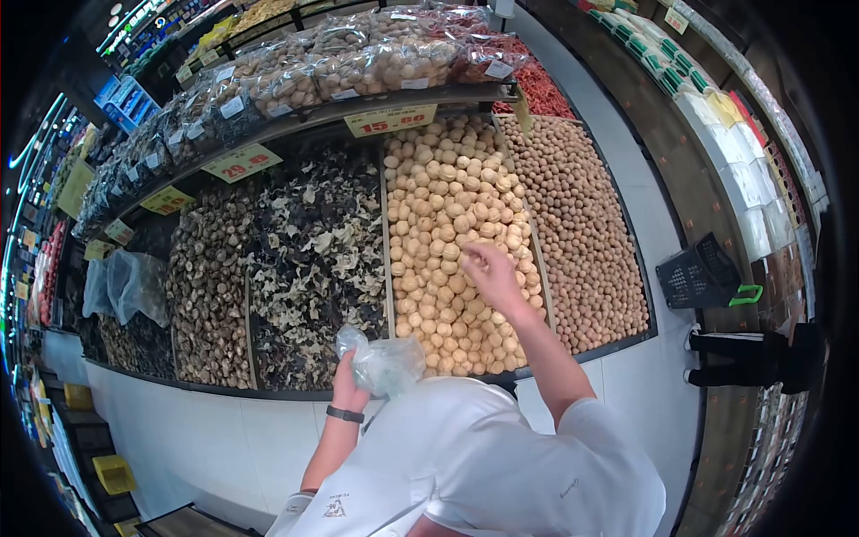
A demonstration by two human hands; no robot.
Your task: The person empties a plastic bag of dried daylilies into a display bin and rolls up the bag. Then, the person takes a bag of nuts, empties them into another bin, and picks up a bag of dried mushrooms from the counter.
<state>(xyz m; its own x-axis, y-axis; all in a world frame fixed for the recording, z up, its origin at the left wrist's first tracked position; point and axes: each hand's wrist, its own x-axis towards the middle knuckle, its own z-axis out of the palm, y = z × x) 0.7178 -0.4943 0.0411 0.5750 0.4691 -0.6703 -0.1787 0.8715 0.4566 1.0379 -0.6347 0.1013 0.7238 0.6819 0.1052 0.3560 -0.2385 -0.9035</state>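
My left hand (349, 383) grips a clear plastic bag (391, 362) by its edge, near the front rim of the display. Over the bin of round, pale walnuts (447, 197) is my right hand (492, 276), its fingers bent and close together at the nuts. Whether a nut is between those fingertips is too small to tell. Dark, curly dried fungus (313, 259) fills the bin to the left of the walnuts, and smaller brown nuts or fruits (582, 215) fill the one to the right.
Bagged goods (340, 67) lie on a raised shelf behind the bins, with price signs (390, 121) along its edge. Dried mushrooms (210, 268) and a loose plastic bag (134, 285) are at the left. A dark basket (700, 276) and a person in dark trousers (743, 358) are at the right.
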